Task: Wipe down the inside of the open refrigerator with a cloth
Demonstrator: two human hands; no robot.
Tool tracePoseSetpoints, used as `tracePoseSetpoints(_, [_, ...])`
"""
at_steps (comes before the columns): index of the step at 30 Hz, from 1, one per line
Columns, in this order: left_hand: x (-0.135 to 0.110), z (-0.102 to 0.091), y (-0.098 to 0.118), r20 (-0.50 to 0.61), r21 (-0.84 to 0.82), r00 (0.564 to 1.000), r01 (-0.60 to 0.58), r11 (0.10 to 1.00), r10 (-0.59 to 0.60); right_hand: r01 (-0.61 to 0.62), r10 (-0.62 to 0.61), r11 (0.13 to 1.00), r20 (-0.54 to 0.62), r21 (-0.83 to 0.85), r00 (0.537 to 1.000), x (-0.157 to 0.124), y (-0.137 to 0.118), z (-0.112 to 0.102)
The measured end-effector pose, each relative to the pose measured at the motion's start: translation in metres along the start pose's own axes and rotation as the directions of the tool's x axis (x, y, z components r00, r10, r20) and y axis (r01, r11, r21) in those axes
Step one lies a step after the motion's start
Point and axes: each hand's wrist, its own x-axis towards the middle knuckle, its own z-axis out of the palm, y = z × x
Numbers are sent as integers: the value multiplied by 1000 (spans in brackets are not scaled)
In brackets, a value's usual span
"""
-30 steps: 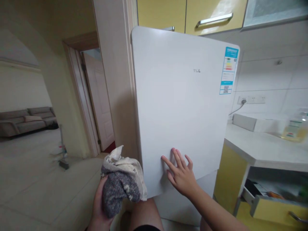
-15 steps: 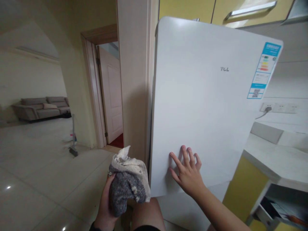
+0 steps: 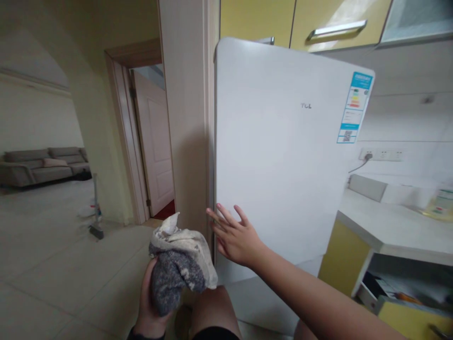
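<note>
In my left hand point(image 3: 150, 302) is a bunched grey and off-white cloth point(image 3: 180, 264), held low at the centre-left of the head view. My fingers wrap round its left side, and folds of the cloth hide part of them. My right hand point(image 3: 235, 233) is open, fingers spread, at the left edge of the white fridge door point(image 3: 269, 160). Its fingertips reach past that edge; whether they touch it I cannot tell. The upper door looks closed and carries an energy label point(image 3: 350, 108) at its top right.
Yellow cabinets point(image 3: 258, 19) hang above the fridge. To the right stand a white counter point(image 3: 396, 226) and a pulled-out drawer point(image 3: 414, 316). A wood-trimmed doorway point(image 3: 120, 118) is on the left. Farther off are a broom point(image 3: 96, 229) and a grey sofa point(image 3: 46, 165).
My right hand has moved left across the fridge door, from its lower front to its left edge. The view has shifted to the right. The cloth stays in my left hand.
</note>
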Motion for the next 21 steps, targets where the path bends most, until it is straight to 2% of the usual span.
tracePoseSetpoints(3, [-7, 2, 9, -77, 28, 997, -28, 999, 30, 11, -11, 1000, -11, -25, 1000, -1, -1, 8])
tracePoseSetpoints(6, [-14, 1, 15, -104, 13, 994, -38, 999, 39, 30, -31, 998, -16, -49, 999, -11, -9, -3])
tracePoseSetpoints(10, [-20, -12, 14, -59, 1, 995, -77, 997, 77, 32, -33, 997, -20, -74, 999, -44, -27, -50])
tracePoseSetpoints(12, [-22, -16, 12, -21, 17, 994, -103, 995, 103, 14, -18, 997, -61, -79, 998, -70, -37, -81])
tracePoseSetpoints(14, [-28, -12, 12, 8, 27, 996, -91, 995, 91, -7, -4, 996, -111, -93, 994, -101, -45, -111])
tracePoseSetpoints(17, [-46, 17, 14, 85, 60, 994, -67, 996, 62, -55, 28, 992, -234, -110, 972, -148, -51, -148])
tracePoseSetpoints(19, [-65, 47, 13, 139, 89, 990, -15, 996, 3, -98, 61, 990, -322, -100, 945, -174, -53, -167])
tracePoseSetpoints(21, [-91, 82, 9, 181, 100, 978, 82, 992, -100, -131, 95, 988, -358, -80, 929, -193, -54, -181])
